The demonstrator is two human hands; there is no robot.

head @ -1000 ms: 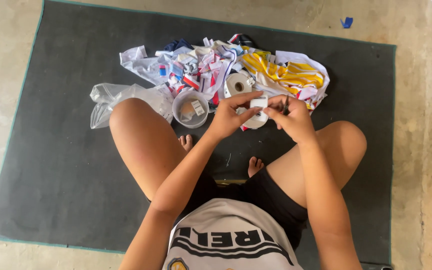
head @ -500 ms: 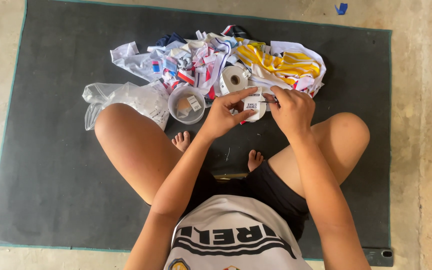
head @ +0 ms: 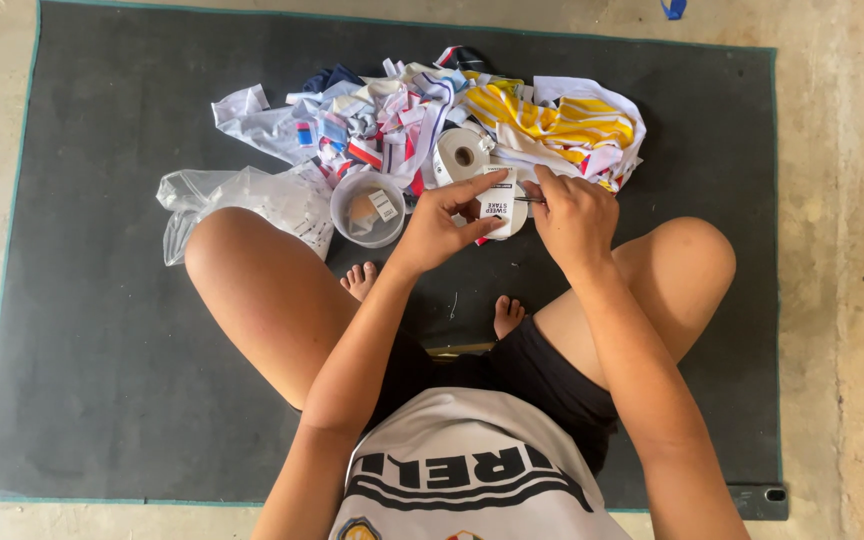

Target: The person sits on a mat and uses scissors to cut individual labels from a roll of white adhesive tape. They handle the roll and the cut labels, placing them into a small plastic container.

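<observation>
A small white printed label [head: 498,203] stands upright, pinched at its edges, above a white tape roll [head: 462,156].

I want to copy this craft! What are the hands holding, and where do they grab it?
The left hand pinches a small white label by its edges. The right hand grips a thin dark tool at its handle end.

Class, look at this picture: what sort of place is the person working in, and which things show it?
Probably a home or informal workshop floor: a bare concrete floor, a dark mat to sit on, and a heap of fabric scraps.
</observation>
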